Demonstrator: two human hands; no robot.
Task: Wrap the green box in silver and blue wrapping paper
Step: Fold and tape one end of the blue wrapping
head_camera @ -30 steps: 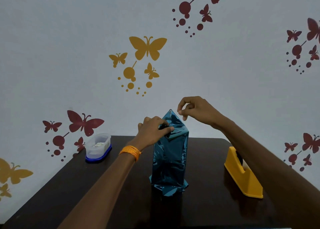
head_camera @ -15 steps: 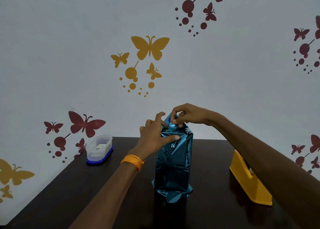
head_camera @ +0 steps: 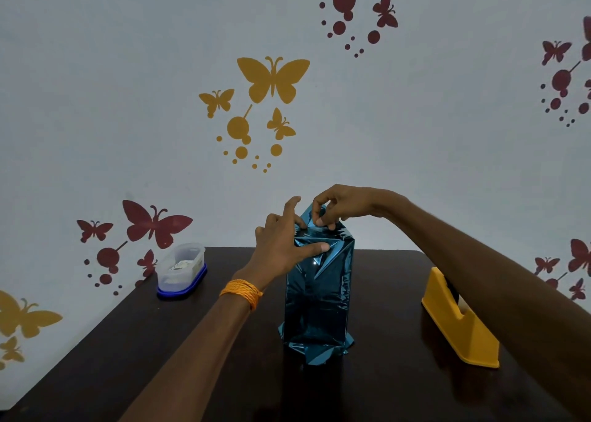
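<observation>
A tall box covered in shiny blue wrapping paper [head_camera: 318, 297] stands upright in the middle of the dark table [head_camera: 383, 386]. No green shows; the paper hides the box. My left hand [head_camera: 284, 246] presses against the upper left side, thumb flat across the front fold and fingers lifted apart. My right hand [head_camera: 335, 209] reaches over from the right and pinches the pointed top flap of paper between thumb and fingers. Crumpled paper flares out at the box's base.
A clear plastic container with a blue lid [head_camera: 181, 271] sits upside down at the table's back left. A yellow tape dispenser [head_camera: 457, 322] stands to the right of the box, under my right forearm. A wall with butterfly stickers rises right behind the table.
My right hand came down from above the peaked flap and now pinches it, folding it lower. My left hand opened its fingers and slid its thumb across the front fold.
</observation>
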